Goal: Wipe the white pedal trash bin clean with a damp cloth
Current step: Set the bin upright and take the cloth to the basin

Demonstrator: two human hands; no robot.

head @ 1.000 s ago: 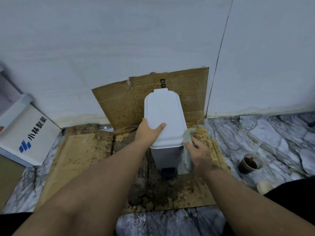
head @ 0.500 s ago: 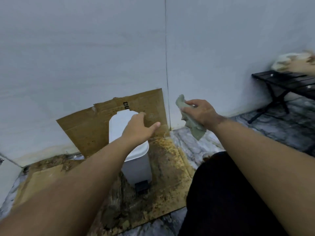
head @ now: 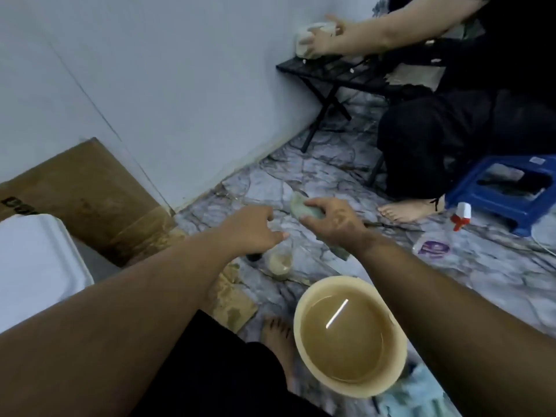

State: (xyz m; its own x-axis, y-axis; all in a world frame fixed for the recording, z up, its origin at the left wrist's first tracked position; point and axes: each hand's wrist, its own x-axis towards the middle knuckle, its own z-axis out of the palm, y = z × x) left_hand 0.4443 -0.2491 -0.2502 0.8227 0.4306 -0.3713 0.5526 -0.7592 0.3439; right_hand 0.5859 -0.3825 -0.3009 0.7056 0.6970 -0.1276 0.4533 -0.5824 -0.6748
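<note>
The right hand (head: 332,222) grips a crumpled pale green damp cloth (head: 304,207), which hangs out below the wrist, above the grey marbled floor (head: 481,275). The left hand (head: 254,228) is loosely curled and holds nothing, hovering just above two small cups (head: 279,260) on the floor. Nearer the person stands a round cream plastic basin (head: 350,335) of murky brownish water. The white pedal trash bin (head: 36,260) sits at the far left, well apart from both hands, against stained brown cardboard (head: 90,194).
</note>
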